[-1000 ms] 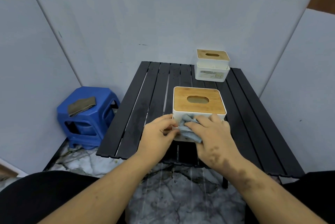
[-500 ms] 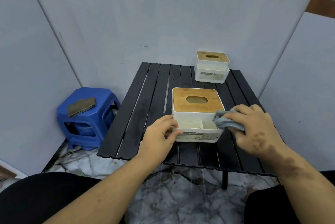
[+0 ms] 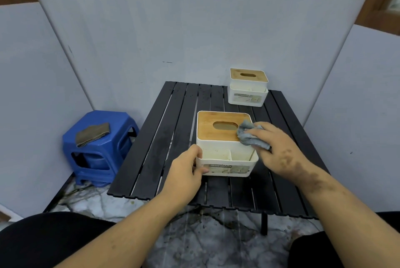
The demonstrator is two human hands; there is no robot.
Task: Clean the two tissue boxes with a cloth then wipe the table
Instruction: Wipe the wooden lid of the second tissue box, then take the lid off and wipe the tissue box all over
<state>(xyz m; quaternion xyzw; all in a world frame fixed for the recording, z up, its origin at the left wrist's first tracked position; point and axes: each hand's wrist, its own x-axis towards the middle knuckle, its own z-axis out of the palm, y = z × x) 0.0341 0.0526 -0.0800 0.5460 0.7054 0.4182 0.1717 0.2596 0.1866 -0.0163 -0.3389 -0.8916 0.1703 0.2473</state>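
At centre frame, the left hand grips the front left corner of the near white tissue box with a bamboo lid on the black slatted tabletop. Right-hand fingers curl round a crumpled grey cloth, pressing it on the lid's right edge. Farther back, upper right, stands a second identical white tissue box.

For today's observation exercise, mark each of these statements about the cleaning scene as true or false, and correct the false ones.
1. The right hand holds a grey cloth against the near tissue box. True.
2. The left hand rests flat on the black table. False: it grips the near box's front left corner.
3. A second tissue box stands at the table's far right. True.
4. The blue stool is bare. False: a folded brownish cloth lies on it.
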